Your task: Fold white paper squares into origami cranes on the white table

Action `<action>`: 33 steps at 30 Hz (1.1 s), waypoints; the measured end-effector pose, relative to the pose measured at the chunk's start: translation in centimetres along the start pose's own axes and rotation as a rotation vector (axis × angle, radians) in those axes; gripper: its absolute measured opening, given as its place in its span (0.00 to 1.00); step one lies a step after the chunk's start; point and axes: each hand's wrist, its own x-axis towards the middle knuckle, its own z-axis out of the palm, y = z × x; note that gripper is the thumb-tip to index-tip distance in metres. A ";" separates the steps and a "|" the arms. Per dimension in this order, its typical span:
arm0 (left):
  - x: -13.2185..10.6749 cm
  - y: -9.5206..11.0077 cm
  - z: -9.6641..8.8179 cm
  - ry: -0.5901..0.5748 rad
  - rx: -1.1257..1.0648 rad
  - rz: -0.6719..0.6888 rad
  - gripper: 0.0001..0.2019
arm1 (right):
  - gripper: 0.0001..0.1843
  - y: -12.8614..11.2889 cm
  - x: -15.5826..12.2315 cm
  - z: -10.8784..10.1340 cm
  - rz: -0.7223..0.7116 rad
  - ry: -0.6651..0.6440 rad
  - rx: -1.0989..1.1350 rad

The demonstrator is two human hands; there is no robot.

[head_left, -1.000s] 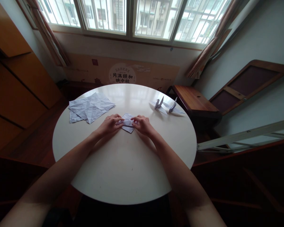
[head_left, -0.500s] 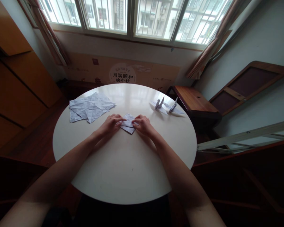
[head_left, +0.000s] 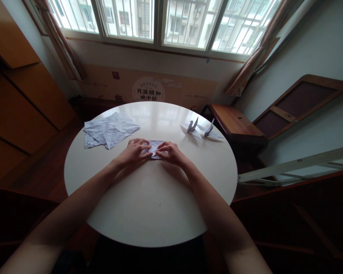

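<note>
A small folded sheet of origami paper (head_left: 156, 144), pale and creased, lies on the white round table (head_left: 148, 201) between my hands. My left hand (head_left: 136, 151) grips its left side with the fingers curled and the thumb low near the paper's middle. On the other side, my right hand (head_left: 171, 152) pinches the paper, its thumb and fingertips close to those of the left. Both hands cover the sides of the sheet, so its full outline is hidden.
Several creased paper sheets (head_left: 111, 129) lie stacked at the table's left. Two folded paper cranes, one nearer (head_left: 192, 127) and one farther right (head_left: 210, 130), stand at the right. A wooden stool (head_left: 236, 120) is beyond the table's right edge.
The folded paper has turned from a diamond pointing at me to a squarer position with a straight near edge. Both hands have shifted their grip, bringing the thumbs closer together.
</note>
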 end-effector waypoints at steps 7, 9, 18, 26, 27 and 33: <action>0.0 -0.6 0.8 -0.087 0.018 -0.116 0.29 | 0.13 0.5 0.1 0.5 -0.088 0.040 0.088; 0.1 -0.6 1.0 -0.095 0.017 -0.110 0.29 | 0.13 0.9 0.2 0.8 -0.068 0.077 0.036; 0.2 -0.4 0.7 0.042 0.030 -0.110 0.17 | 0.12 1.3 0.2 1.0 -0.019 0.048 0.000; 0.3 -1.2 0.6 0.024 -0.120 0.074 0.15 | 0.15 0.9 0.2 0.8 0.005 0.073 -0.051; 0.3 -1.1 0.4 0.027 -0.157 0.093 0.13 | 0.15 0.9 0.2 0.8 0.016 0.083 -0.059; 0.3 -0.3 -0.1 -0.016 -0.380 0.242 0.16 | 0.16 0.6 0.1 0.6 0.053 0.076 -0.071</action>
